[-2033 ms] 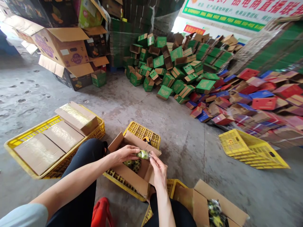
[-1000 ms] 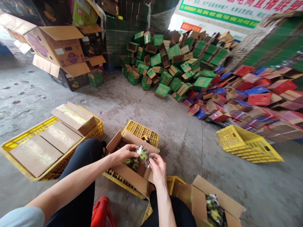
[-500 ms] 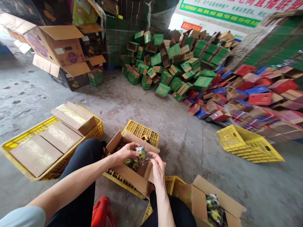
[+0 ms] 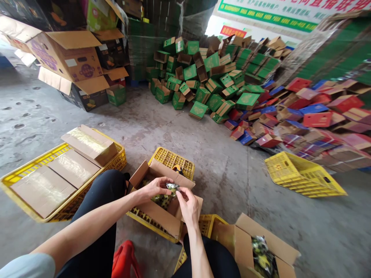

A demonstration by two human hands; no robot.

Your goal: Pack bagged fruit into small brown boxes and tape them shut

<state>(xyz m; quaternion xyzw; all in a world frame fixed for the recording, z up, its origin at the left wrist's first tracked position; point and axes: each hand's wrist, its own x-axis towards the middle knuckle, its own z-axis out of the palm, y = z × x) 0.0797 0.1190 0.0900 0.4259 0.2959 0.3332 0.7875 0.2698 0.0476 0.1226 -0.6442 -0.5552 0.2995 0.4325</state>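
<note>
Packet [image 4: 173,187] pinched between left hand [image 4: 152,188], right hand [image 4: 188,204].

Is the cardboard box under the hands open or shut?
Open: the cardboard box has its flaps spread outward, with wrapped packets visible inside, and both hands hold a packet over it.

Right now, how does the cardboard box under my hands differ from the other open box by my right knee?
The box under the hands rests on a yellow crate between the knees, and both the left hand and right hand hold a wrapped packet over it. The box by the right knee is untouched, with its packets piled at its far side. Both are plain brown cardboard, flaps open, holding shiny dark-and-yellow packets.
</note>
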